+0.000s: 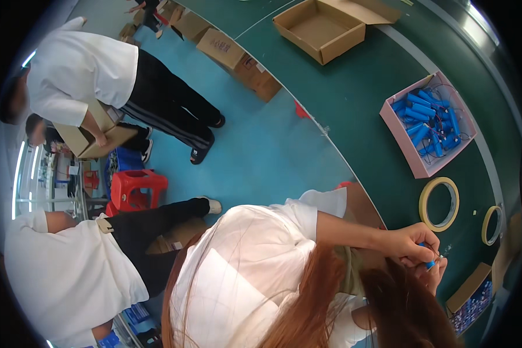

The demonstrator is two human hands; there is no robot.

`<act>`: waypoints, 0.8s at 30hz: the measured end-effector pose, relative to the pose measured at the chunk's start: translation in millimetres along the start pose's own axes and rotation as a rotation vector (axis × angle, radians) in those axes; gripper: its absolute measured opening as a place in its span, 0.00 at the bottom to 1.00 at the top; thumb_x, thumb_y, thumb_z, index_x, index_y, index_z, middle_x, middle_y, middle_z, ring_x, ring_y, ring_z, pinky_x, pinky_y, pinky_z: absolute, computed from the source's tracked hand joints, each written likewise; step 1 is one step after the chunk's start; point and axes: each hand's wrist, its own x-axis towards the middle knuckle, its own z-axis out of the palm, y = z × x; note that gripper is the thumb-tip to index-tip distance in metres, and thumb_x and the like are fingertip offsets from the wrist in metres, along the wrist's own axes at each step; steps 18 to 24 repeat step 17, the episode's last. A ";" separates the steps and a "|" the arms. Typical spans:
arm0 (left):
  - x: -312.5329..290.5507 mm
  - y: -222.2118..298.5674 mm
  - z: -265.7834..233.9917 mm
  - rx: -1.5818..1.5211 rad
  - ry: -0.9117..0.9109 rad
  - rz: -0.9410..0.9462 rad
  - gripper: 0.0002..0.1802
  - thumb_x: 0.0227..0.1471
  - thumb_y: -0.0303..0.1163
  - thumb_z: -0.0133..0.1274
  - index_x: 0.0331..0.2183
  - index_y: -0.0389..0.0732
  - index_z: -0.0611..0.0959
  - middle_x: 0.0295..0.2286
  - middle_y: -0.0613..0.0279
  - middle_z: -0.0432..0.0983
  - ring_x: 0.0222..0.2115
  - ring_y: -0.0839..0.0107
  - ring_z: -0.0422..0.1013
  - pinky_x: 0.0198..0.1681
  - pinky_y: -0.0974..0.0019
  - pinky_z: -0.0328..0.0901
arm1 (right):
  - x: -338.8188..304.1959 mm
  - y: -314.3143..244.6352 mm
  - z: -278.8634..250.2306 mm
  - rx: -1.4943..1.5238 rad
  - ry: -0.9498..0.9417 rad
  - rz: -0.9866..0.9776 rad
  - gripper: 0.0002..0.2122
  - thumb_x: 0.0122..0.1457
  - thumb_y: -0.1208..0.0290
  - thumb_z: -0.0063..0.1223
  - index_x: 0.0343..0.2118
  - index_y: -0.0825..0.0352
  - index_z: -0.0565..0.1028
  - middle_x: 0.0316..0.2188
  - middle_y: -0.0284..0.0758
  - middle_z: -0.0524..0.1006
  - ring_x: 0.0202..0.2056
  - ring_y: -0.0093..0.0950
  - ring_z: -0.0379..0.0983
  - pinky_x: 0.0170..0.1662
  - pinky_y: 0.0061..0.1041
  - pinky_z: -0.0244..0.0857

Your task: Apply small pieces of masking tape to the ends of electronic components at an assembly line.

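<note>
My left hand (416, 242) is closed on a small blue battery pack (429, 264), mostly covered by the fingers. Just below it, my right hand (432, 276) has its fingers bent round the same spot, pinching at the pack's end, where something thin and pale shows. Long hair hides much of my right forearm. Both hands are over the green tabletop (397, 210). Beside them lies a large roll of yellowish tape (423, 204). Further up the table, a pink box (401, 141) holds several blue battery packs with thin dark wires.
A smaller tape roll (485, 226) lies toward the right. Below it stands a carton (468, 288) of small blue-and-white pieces. An open cardboard box (343, 47) is at the far end. Left, on the floor, are a red stool (138, 190), cartons (220, 49) and people in white shirts, one carrying a box.
</note>
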 end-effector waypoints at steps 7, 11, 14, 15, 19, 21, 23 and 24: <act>5.2 -3.3 -2.6 -0.049 0.007 0.028 0.09 0.48 0.31 0.48 0.25 0.35 0.74 0.16 0.67 0.66 0.12 0.85 0.56 0.14 0.80 0.49 | 2.7 6.0 5.8 -0.285 0.012 -0.191 0.09 0.59 0.68 0.37 0.29 0.69 0.62 0.24 0.39 0.68 0.25 0.26 0.67 0.29 0.14 0.61; 3.0 12.2 -3.8 -0.058 0.081 -0.015 0.08 0.49 0.30 0.49 0.28 0.35 0.74 0.16 0.68 0.64 0.12 0.85 0.56 0.13 0.80 0.49 | 10.1 2.9 43.5 -0.348 0.237 -0.172 0.10 0.58 0.67 0.40 0.26 0.69 0.63 0.21 0.32 0.66 0.23 0.18 0.62 0.25 0.13 0.54; -8.3 13.5 -13.2 -0.018 0.196 -0.039 0.09 0.49 0.32 0.49 0.30 0.36 0.75 0.15 0.69 0.63 0.11 0.86 0.55 0.11 0.80 0.48 | 21.5 8.5 46.5 0.074 0.120 -0.010 0.07 0.52 0.72 0.49 0.25 0.65 0.63 0.22 0.30 0.65 0.25 0.18 0.60 0.28 0.16 0.56; -9.3 17.9 -12.7 -0.050 0.143 -0.068 0.10 0.50 0.34 0.49 0.30 0.36 0.74 0.14 0.70 0.62 0.10 0.86 0.54 0.11 0.81 0.47 | 21.7 7.2 47.9 0.099 0.110 -0.004 0.07 0.50 0.73 0.51 0.24 0.65 0.63 0.23 0.30 0.64 0.27 0.19 0.60 0.32 0.16 0.56; -4.3 6.1 -22.8 -0.114 0.069 -0.039 0.13 0.50 0.37 0.48 0.33 0.37 0.72 0.14 0.68 0.62 0.10 0.85 0.54 0.10 0.80 0.49 | 18.7 3.0 46.4 0.163 0.096 -0.036 0.10 0.50 0.70 0.53 0.26 0.66 0.64 0.26 0.31 0.66 0.31 0.21 0.62 0.37 0.17 0.56; -4.3 6.1 -22.8 -0.114 0.069 -0.039 0.13 0.50 0.37 0.48 0.33 0.37 0.72 0.14 0.68 0.62 0.10 0.85 0.54 0.10 0.80 0.49 | 18.7 3.0 46.4 0.163 0.096 -0.036 0.10 0.50 0.70 0.53 0.26 0.66 0.64 0.26 0.31 0.66 0.31 0.21 0.62 0.37 0.17 0.56; -4.3 6.1 -22.8 -0.114 0.069 -0.039 0.13 0.50 0.37 0.48 0.33 0.37 0.72 0.14 0.68 0.62 0.10 0.85 0.54 0.10 0.80 0.49 | 18.7 3.0 46.4 0.163 0.096 -0.036 0.10 0.50 0.70 0.53 0.26 0.66 0.64 0.26 0.31 0.66 0.31 0.21 0.62 0.37 0.17 0.56; -4.3 6.1 -22.8 -0.114 0.069 -0.039 0.13 0.50 0.37 0.48 0.33 0.37 0.72 0.14 0.68 0.62 0.10 0.85 0.54 0.10 0.80 0.49 | 18.7 3.0 46.4 0.163 0.096 -0.036 0.10 0.50 0.70 0.53 0.26 0.66 0.64 0.26 0.31 0.66 0.31 0.21 0.62 0.37 0.17 0.56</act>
